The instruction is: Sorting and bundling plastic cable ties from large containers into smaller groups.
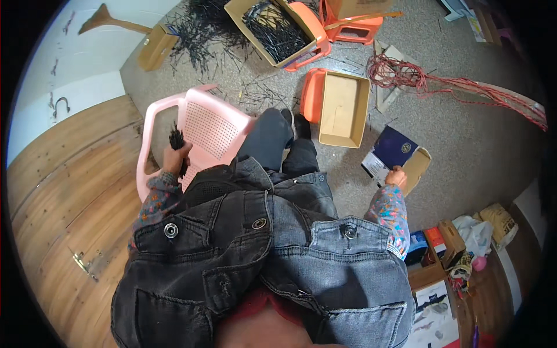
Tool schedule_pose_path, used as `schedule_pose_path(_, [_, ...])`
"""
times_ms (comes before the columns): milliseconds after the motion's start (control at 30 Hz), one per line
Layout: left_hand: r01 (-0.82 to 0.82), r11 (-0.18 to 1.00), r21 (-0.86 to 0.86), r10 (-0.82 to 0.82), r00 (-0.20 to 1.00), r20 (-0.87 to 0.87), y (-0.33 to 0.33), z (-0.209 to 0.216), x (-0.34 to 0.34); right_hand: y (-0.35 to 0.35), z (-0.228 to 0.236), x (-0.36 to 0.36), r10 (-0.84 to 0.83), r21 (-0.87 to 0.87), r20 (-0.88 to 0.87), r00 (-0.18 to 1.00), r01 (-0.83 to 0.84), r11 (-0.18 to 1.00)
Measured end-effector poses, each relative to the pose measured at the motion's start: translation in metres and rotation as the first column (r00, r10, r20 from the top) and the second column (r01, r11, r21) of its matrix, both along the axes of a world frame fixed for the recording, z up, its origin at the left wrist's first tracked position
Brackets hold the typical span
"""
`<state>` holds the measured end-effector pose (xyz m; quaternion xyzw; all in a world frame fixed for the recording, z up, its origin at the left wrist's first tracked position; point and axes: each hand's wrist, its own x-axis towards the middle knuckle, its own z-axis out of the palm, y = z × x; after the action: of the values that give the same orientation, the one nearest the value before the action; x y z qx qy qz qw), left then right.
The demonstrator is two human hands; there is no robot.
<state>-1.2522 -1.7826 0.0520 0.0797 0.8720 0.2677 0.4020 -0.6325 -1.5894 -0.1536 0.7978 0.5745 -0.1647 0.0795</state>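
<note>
Above pink chair (216,124), left grip (174,159) clasping black strands (176,138) — likely keeping them bundled; right grip (396,177) pinching blue box (394,145) — probably steadying.

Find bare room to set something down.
Free: floor right of the blue box, below the red cords; the bare inside of the open tan box. Crowded: floor left of the packed carton, strewn with black strips.
</note>
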Motion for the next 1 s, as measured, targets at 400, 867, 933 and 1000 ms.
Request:
schedule_pose_path(400, [0.072, 0.873, 0.482, -0.357, 0.767, 0.534, 0.242, 0.015, -0.019, 0.047, 0.063, -0.200, 0.158, 0.304, -0.627, 0.763, 0.053, 0.951])
schedule_pose_path(867, [0.349, 0.870, 0.349, -0.489, 0.511, 0.707, 0.344, -0.089, -0.145, 0.058, -0.102, -0.327, -0.232, -0.222, 0.027, 0.972, 0.232, 0.947])
schedule_pose_path(933, [0.374, 0.875, 0.308, -0.472, 0.513, 0.717, 0.350, -0.107, -0.163, 0.062, -0.110, -0.324, -0.154, -0.345, 0.014, 0.988, 0.150, 0.927])
schedule_pose_path(1000, [0.387, 0.879, 0.279, -0.458, 0.516, 0.724, 0.352, -0.124, -0.175, 0.062, -0.109, -0.328, -0.126, -0.413, 0.003, 0.992, 0.116, 0.903])
